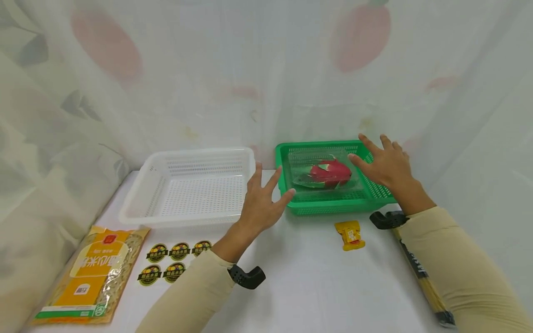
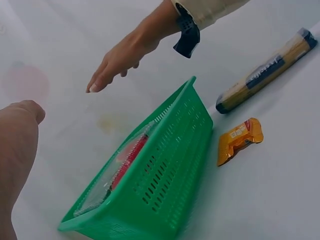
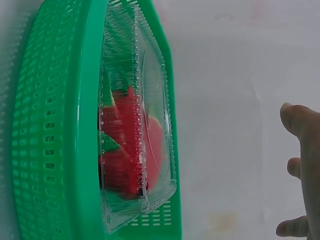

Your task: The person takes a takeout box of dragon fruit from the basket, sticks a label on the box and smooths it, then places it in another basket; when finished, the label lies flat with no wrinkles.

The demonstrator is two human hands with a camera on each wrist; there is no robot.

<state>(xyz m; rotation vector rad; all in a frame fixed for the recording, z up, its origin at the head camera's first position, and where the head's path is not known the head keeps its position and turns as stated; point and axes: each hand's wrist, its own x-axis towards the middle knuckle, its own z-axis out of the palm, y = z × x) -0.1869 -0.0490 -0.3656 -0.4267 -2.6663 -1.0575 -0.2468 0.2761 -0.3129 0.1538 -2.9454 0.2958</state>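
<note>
In the head view a green basket [image 1: 337,206] holds a clear plastic box [image 1: 300,169] with a red dragon fruit [image 1: 331,173] inside. My left hand [image 1: 263,206], fingers spread, hovers between the white basket [image 1: 187,221] and the green one. Over the green basket's right side is my right hand [image 1: 387,162], its fingers apart and nothing in them. The right wrist view shows the box's lid [image 3: 150,100] down over the fruit, with the right fingers [image 3: 300,122] off to the side. From the left wrist, the right hand [image 2: 120,60] appears above the basket.
A yellow bag of rice noodles [image 1: 91,275] lies at the left, beside several round stickers [image 1: 157,253]. In front of the green basket is a small orange packet [image 1: 350,235]. A long pack of noodles [image 1: 424,282] lies partly under the right forearm.
</note>
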